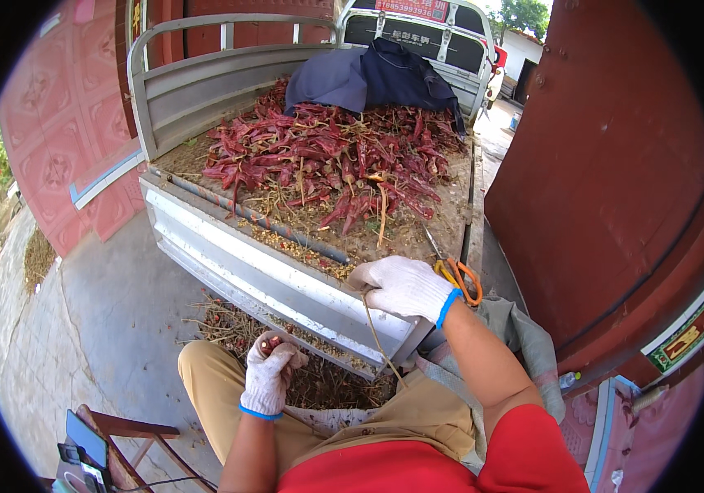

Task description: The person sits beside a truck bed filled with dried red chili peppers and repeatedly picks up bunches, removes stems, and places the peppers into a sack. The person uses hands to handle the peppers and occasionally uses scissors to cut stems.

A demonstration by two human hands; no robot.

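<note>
My left hand, in a white knitted glove with a blue cuff, is raised above my lap. Its fingers are closed around red chili peppers, whose pale stem ends show at the top; the rest is hidden in the glove. Over the rear edge of a cargo bed, my gloved right hand pinches a thin dry stalk that hangs toward my thigh. Orange-handled scissors lie just beyond that wrist, blades pointing away. A heap of dried red chili peppers covers much of the bed floor.
Dark cloth covers the heap's far end. The metal tailboard stands before my knees, with dry stems on the ground below. A grey sack lies at right, near a red metal door. A wooden stool stands lower left.
</note>
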